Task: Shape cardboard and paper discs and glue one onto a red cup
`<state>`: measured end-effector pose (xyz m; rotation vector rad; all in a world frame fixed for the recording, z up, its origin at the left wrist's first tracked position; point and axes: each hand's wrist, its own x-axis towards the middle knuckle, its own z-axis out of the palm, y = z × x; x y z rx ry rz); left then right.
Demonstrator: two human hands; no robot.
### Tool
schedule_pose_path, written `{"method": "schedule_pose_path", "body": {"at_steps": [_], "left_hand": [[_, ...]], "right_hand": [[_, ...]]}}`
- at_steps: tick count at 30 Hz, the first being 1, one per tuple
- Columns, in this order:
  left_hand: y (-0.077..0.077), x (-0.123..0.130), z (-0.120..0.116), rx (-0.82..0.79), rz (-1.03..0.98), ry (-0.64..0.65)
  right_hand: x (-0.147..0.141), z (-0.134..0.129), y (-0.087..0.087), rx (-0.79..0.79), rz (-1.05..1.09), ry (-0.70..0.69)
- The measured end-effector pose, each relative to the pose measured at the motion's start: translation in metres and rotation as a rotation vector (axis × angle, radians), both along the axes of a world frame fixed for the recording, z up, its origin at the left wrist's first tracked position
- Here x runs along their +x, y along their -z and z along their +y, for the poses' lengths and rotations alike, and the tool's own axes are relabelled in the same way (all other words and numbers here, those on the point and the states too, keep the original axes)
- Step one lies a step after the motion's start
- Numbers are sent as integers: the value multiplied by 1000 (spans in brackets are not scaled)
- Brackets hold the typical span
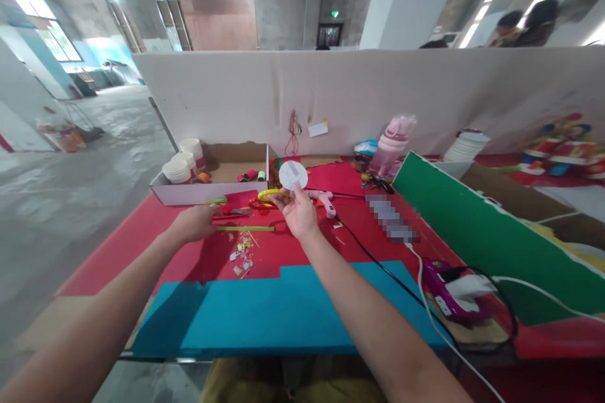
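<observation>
My right hand (pixel 299 209) is closed on a round white disc (pixel 293 175), its thumb on the disc's lower part. A yellow ring (pixel 268 195) lies just left of those fingers. A pink glue gun (pixel 325 201) rests to the right of the hand. My left hand (pixel 197 222) is low over the red sheet, beside small green and red pieces; its fingertips are blurred, and I cannot make out whether it holds anything. A thin green strip (pixel 246 228) extends to the right of it, above scattered paper scraps (pixel 243 256).
An open box (pixel 212 192) with paper cups (pixel 177 169) stands back left. A pink bottle (pixel 391 146) is at the back. At the right are a green panel (pixel 472 233), a purple power strip (pixel 454 296) and cables. A blue mat (pixel 246 315) covers the front edge.
</observation>
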<state>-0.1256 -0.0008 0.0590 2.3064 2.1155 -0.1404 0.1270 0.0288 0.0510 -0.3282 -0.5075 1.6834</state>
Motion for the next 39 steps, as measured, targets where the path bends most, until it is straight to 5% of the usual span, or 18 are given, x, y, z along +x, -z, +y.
{"method": "schedule_pose_path", "body": {"at_steps": [3, 7, 16, 24, 28, 34, 39], "left_hand": [[13, -11, -13, -4, 49, -38], [24, -2, -3, 83, 73, 3], [11, 28, 53, 295, 17, -153], [22, 20, 30, 106, -15, 101], [35, 24, 21, 123, 86, 72], [16, 32, 39, 270, 26, -50], [9, 59, 37, 242, -217, 118]], "right_hand": [[0, -9, 9, 38, -26, 11], [3, -19, 22, 44, -42, 46], [19, -16, 34, 62, 21, 55], [26, -6, 45, -72, 23, 11], [28, -9, 44, -177, -3, 34], [28, -12, 40, -189, -44, 52], [27, -12, 40, -170, -70, 69]]}}
